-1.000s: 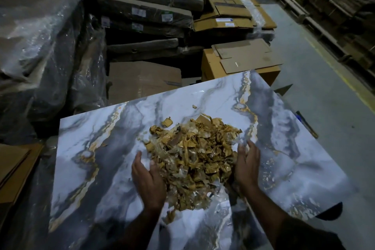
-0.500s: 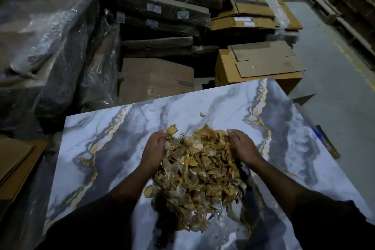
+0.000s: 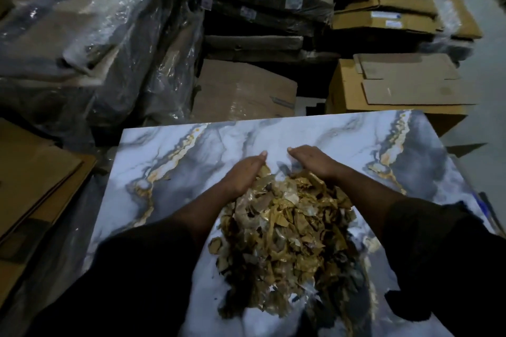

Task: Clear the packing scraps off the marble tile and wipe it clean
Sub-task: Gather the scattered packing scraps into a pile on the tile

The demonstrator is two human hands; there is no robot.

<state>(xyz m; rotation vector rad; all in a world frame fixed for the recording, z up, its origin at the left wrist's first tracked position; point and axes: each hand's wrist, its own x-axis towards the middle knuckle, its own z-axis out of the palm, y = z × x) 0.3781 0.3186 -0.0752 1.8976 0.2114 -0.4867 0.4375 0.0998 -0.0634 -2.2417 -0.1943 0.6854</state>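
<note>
- My left hand (image 3: 245, 172) has moved from the pile's left flank, where it sat half a second ago, to its far edge; the fingers lie straight and together, cupped against the scraps, gripping nothing.
- My right hand (image 3: 312, 160) has done the same on the other side, palm down, fingers flat and relaxed, its fingertips now near those of the left.
- The packing scraps (image 3: 284, 230), brown tape and clear film, now lie heaped between my forearms, closer to me than before.
- The marble tile (image 3: 164, 180) beyond my hands shows bare where stray bits lay a second ago.
- Cardboard boxes (image 3: 394, 87) stand behind the tile's far edge.
</note>
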